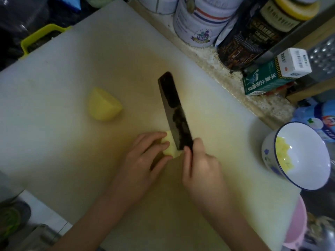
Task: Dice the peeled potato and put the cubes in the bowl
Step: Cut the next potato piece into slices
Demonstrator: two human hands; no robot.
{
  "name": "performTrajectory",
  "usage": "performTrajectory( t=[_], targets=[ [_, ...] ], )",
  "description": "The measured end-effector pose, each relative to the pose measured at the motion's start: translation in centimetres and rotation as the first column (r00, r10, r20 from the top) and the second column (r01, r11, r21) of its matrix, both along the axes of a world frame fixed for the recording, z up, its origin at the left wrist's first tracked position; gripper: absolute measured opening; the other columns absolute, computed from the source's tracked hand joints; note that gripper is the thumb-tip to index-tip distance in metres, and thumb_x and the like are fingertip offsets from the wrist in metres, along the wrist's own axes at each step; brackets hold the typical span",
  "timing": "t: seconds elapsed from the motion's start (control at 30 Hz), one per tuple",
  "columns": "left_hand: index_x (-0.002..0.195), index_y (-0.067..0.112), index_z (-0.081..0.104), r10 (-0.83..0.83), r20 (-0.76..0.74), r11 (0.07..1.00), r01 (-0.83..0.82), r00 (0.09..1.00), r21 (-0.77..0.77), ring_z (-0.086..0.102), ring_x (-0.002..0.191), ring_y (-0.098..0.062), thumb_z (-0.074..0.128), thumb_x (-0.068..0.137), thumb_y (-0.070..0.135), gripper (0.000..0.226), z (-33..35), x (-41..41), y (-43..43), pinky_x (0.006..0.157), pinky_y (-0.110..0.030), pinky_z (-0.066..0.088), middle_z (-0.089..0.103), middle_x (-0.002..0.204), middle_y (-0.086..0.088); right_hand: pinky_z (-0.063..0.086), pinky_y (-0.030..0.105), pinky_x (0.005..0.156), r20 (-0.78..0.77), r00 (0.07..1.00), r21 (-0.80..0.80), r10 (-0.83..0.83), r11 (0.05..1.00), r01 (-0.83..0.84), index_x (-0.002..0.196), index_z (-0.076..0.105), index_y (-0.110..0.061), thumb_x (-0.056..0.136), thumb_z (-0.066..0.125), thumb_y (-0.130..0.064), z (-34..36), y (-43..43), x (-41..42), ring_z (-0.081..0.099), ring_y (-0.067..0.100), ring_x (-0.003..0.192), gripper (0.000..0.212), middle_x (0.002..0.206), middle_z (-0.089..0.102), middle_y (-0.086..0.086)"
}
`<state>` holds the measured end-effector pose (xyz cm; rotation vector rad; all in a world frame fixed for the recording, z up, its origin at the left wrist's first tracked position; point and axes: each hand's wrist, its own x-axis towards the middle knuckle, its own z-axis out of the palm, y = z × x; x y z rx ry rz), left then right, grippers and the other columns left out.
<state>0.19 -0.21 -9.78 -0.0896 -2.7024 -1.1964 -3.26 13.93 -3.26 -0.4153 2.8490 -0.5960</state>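
Readable text first: the only writing I can make out on my feed is on the green box (262, 78) on the surface (226, 77) behind the cutting board (72, 133), which says 半夏止咳糖浆. The small white box (295, 62) sitting on top of it has print too tiny for me. The white tin (201, 22) with red and blue stripes carries a crest, and the dark can (248, 38) beside it has gold lettering, both too blurry to read.

The knife (174, 109) runs lengthwise away from the person, with its tip leaning slightly left. The heel end of its dark blade is against the right side of the potato piece (170, 149), near the middle of the board. The right hand (201, 165) grips the handle, fingers wrapped tight right up by the blade. The left hand (143, 158) has its fingers curled over the piece, holding it down.

A bigger potato half (104, 104) sits well apart to the left, its narrow end pointing right.

The white bowl (308, 160) with a blue rim is at the board's right edge and has yellow cubes (282, 153) in it.
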Motion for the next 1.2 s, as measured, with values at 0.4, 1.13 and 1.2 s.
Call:
performTrajectory(
  t=[0.4,1.13,1.2],
  targets=[
    [0.110,0.005,0.068,-0.011,0.003,0.999,0.011,1.000,0.046,0.052,0.119,-0.017,0.060,0.090,0.026,0.030,-0.2,0.3,-0.1,0.102,-0.030,0.043,0.057,0.128,-0.004,0.023,0.028,0.044,0.081,0.995,-0.161,-0.059,0.984,0.072,0.076,0.033,-0.030,0.092,0.031,-0.048,1.9,4.2,1.7,0.037,0.016,0.044,0.024,0.047,0.040,-0.003],
    [0.102,0.007,0.069,0.014,-0.009,0.997,-0.014,1.000,0.074,0.050,0.117,-0.012,0.057,0.090,0.026,0.025,0.0,0.0,-0.1,0.103,-0.015,0.036,0.060,0.122,-0.005,0.017,0.011,0.037,0.026,1.000,-0.068,0.010,0.998,-0.008,0.091,0.039,-0.028,0.095,0.034,-0.038,1.1,4.5,4.2,0.030,0.006,0.037,0.012,0.047,0.027,-0.014],
    [0.101,0.006,0.070,0.007,-0.014,0.997,-0.006,1.000,0.071,0.050,0.116,-0.013,0.058,0.090,0.026,0.025,0.0,0.0,-0.1,0.102,-0.016,0.037,0.060,0.122,-0.006,0.016,0.011,0.037,0.030,0.999,-0.052,0.025,0.998,-0.023,0.091,0.039,-0.026,0.095,0.034,-0.036,1.2,4.3,4.2,0.030,0.008,0.037,0.012,0.047,0.028,-0.012]
  ],
)
